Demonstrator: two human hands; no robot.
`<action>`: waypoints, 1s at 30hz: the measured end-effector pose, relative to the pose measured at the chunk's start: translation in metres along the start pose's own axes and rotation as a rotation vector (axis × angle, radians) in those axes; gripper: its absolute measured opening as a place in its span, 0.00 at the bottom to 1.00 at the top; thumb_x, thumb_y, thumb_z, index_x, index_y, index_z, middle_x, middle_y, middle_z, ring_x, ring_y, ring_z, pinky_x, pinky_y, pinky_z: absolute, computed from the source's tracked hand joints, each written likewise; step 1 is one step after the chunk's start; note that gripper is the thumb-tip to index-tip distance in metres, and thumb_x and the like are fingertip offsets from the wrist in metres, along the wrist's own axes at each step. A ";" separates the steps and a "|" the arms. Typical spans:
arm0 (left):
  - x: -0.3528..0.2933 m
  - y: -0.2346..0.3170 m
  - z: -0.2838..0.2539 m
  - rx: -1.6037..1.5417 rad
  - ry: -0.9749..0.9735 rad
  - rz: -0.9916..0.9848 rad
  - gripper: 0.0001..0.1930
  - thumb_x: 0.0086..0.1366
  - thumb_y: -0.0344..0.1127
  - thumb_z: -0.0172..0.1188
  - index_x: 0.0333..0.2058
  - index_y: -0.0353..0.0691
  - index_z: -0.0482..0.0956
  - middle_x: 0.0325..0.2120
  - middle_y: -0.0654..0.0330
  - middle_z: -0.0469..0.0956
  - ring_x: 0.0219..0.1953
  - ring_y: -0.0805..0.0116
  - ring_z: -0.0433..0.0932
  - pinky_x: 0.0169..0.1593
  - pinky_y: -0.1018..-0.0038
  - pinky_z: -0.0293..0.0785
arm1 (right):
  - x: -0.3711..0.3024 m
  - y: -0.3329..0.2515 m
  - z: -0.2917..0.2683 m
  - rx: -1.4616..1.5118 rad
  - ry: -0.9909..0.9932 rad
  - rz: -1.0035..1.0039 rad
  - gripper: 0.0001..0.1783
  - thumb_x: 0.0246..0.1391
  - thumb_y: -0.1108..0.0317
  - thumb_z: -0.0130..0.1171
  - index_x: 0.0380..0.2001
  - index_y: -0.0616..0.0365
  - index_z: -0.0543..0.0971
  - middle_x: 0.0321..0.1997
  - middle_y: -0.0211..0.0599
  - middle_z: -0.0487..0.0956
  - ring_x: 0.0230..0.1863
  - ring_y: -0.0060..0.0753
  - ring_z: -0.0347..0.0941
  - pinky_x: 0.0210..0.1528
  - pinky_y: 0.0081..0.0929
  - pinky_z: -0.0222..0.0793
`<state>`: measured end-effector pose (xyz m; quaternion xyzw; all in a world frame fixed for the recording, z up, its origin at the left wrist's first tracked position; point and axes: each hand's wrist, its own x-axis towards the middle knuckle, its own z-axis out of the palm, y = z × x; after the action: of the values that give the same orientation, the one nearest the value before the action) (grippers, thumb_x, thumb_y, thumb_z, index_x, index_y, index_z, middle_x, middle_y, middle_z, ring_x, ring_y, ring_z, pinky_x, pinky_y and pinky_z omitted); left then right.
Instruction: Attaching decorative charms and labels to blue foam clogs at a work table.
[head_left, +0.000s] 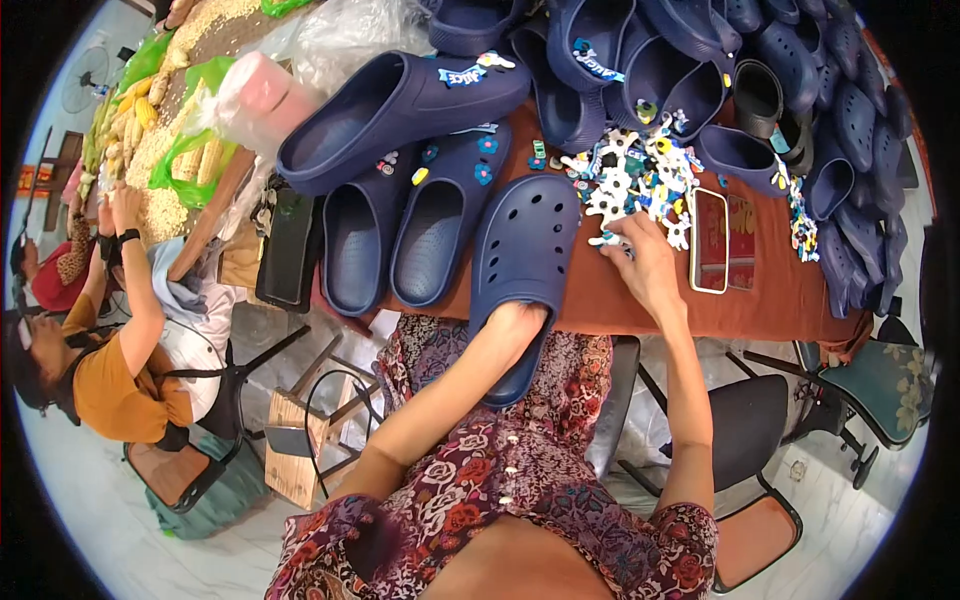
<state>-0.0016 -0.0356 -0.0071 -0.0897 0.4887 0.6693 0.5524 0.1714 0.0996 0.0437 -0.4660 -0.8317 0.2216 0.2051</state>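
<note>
My left hand reaches into the opening of a dark blue clog and holds it, its fingers hidden inside. The clog's holed top faces up and its heel hangs past the table edge. Beside it, my right hand is closed at the near edge of a pile of small shoe charms, mostly white with blue and yellow bits. Thumb and fingertips pinch a white shoe charm. To the left stand a plain-looking clog and a clog with flower charms; another decorated clog lies across them.
A white-framed phone lies right of the charms on the brown cloth. Dark blue clogs are heaped at the far right. A black phone-like slab is at left. Another person handles corn at the far left. Chairs stand below right.
</note>
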 end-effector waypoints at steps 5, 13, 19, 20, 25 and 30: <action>0.036 0.001 0.045 0.071 -0.031 0.057 0.13 0.72 0.33 0.49 0.51 0.34 0.72 0.46 0.59 0.75 0.47 0.70 0.75 0.50 0.72 0.74 | 0.007 -0.002 -0.009 0.212 -0.044 0.107 0.10 0.51 0.73 0.64 0.37 0.59 0.77 0.37 0.38 0.78 0.38 0.38 0.77 0.40 0.29 0.71; 0.033 0.000 0.050 0.180 -0.126 0.136 0.14 0.72 0.33 0.50 0.52 0.35 0.72 0.46 0.59 0.74 0.47 0.70 0.75 0.50 0.72 0.74 | 0.040 -0.046 -0.005 0.563 -0.079 0.085 0.12 0.58 0.69 0.62 0.44 0.60 0.77 0.38 0.30 0.81 0.38 0.21 0.75 0.39 0.21 0.69; 0.020 0.000 0.038 0.274 -0.207 0.192 0.14 0.72 0.33 0.50 0.52 0.35 0.72 0.47 0.59 0.74 0.47 0.70 0.75 0.50 0.72 0.74 | 0.038 -0.057 -0.005 0.658 -0.207 0.043 0.11 0.58 0.73 0.61 0.44 0.61 0.78 0.39 0.32 0.79 0.38 0.19 0.76 0.37 0.19 0.71; 0.017 0.004 0.030 0.291 -0.223 0.201 0.14 0.72 0.32 0.50 0.52 0.35 0.72 0.47 0.59 0.74 0.47 0.70 0.75 0.50 0.73 0.74 | 0.035 -0.055 -0.004 0.652 -0.172 0.020 0.10 0.56 0.74 0.63 0.41 0.62 0.80 0.39 0.32 0.78 0.37 0.20 0.76 0.37 0.19 0.72; 0.006 0.003 0.021 0.371 -0.297 0.230 0.14 0.72 0.32 0.50 0.53 0.35 0.71 0.47 0.59 0.74 0.48 0.70 0.75 0.50 0.73 0.74 | 0.025 -0.046 -0.003 0.689 -0.143 0.058 0.09 0.52 0.74 0.66 0.38 0.62 0.82 0.39 0.31 0.78 0.37 0.21 0.76 0.39 0.20 0.71; 0.001 0.010 0.009 0.450 -0.368 0.255 0.14 0.72 0.32 0.50 0.53 0.35 0.71 0.47 0.59 0.74 0.48 0.70 0.75 0.50 0.73 0.74 | 0.018 -0.043 -0.007 0.855 -0.262 0.158 0.07 0.52 0.74 0.67 0.36 0.60 0.82 0.33 0.27 0.79 0.35 0.17 0.76 0.39 0.18 0.70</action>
<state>-0.0066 -0.0278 0.0025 0.2196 0.5238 0.6132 0.5490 0.1367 0.0963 0.0758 -0.3695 -0.6463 0.6171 0.2548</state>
